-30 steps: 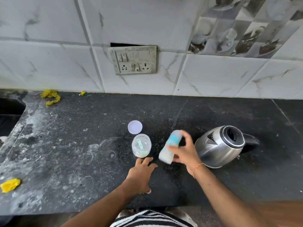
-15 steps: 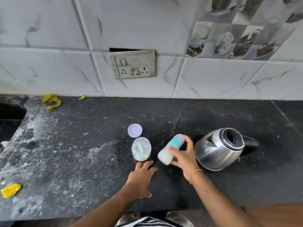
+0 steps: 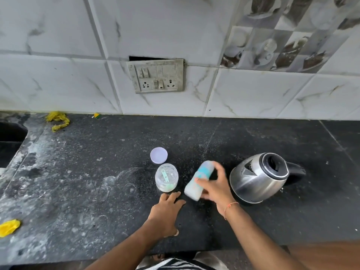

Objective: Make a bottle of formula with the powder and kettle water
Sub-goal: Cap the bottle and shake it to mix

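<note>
- Since a moment ago, only the bottle [image 3: 198, 180] tilts a little differently; right hand [image 3: 214, 187] fingers grasp it, seemingly shaking, between jar [image 3: 166, 180] and kettle [image 3: 259, 178].
- Left hand [image 3: 165, 213] rests flat, released, on the desk [image 3: 78, 191]; judging by the milky bottle, only mixing remains.

This is a home kitchen. A dark stone countertop [image 3: 253, 137], dusted with pale smears, runs under white marble-look wall tiles [image 3: 58, 78], some printed with cups and teapots [image 3: 276, 45]. A grimy switch-and-socket plate [image 3: 155, 76] sits in the wall, a steel electric kettle [image 3: 257, 178] stands on the counter, and a sink edge [image 3: 11, 137] shows at far left.
</note>
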{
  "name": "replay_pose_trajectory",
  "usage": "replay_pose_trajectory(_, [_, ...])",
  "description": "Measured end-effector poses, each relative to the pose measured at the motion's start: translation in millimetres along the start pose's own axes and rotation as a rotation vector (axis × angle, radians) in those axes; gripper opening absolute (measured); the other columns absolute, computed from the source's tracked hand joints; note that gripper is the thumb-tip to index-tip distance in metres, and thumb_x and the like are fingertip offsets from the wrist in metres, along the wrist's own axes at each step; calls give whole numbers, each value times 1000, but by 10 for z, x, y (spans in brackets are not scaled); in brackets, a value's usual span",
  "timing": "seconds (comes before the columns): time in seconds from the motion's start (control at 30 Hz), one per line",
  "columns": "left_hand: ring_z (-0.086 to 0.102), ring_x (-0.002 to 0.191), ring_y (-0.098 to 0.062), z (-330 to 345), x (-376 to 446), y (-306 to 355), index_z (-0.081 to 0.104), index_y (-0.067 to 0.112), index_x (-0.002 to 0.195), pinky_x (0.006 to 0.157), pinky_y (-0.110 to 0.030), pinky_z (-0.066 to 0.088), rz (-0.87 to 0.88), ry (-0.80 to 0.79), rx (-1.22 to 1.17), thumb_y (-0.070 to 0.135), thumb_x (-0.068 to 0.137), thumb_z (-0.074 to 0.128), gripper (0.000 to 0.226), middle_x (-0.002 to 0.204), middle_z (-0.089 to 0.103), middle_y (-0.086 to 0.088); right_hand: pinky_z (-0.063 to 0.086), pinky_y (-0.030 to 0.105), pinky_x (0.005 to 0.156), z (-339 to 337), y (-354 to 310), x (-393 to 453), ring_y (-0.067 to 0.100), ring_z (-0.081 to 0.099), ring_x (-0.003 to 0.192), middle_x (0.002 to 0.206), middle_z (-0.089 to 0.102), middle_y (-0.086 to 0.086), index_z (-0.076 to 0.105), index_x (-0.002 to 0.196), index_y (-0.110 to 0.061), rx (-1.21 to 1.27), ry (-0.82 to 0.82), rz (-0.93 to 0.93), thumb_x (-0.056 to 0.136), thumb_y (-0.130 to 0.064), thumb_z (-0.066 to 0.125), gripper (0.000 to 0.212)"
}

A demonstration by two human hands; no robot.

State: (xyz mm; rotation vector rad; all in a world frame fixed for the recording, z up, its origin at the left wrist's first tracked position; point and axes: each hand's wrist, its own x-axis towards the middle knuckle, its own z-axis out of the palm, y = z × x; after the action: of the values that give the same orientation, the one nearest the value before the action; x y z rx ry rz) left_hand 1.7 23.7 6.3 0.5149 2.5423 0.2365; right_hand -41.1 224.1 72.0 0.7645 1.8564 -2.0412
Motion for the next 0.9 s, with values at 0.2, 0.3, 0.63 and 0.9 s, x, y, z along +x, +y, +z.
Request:
replay_pose_trajectory(0.2, [20,158,-31,-30,12,-15,23,37,170,108,-53,56,11,-7,16,47,81,91,112,180,5,8,68,58,84,-17,2,-1,28,79,108,124,72,5,51,143,-46,102,89,-29,88,-3,88,79])
replay_pose_trajectory(0.3, [18,160,-32,-10,-4,-12,21,33,171,110,-53,56,18,-14,30,47,83,90,113,181,3,6,70,56,79,44,26,-75,26,82,100,115,79,13,55,137,-54,-64,-101,75,81,-7,93,83])
replay_pose_trajectory(0.63, [15,161,-30,-27,-16,-45,18,38,171,111,-53,55,31,-8,30,50,84,88,112,181,0,9,70,55,77,16,73,-106,26,82,99,115,78,10,54,141,-48,-65,1,-13,83,-7,92,81])
replay_pose_trajectory(0.9, [16,160,-30,-25,-14,-51,21,37,171,110,-53,55,27,-5,27,50,83,89,112,181,1,10,70,54,78,-5,92,-134,24,81,101,116,77,7,54,141,-47,-21,46,-29,84,-4,91,80])
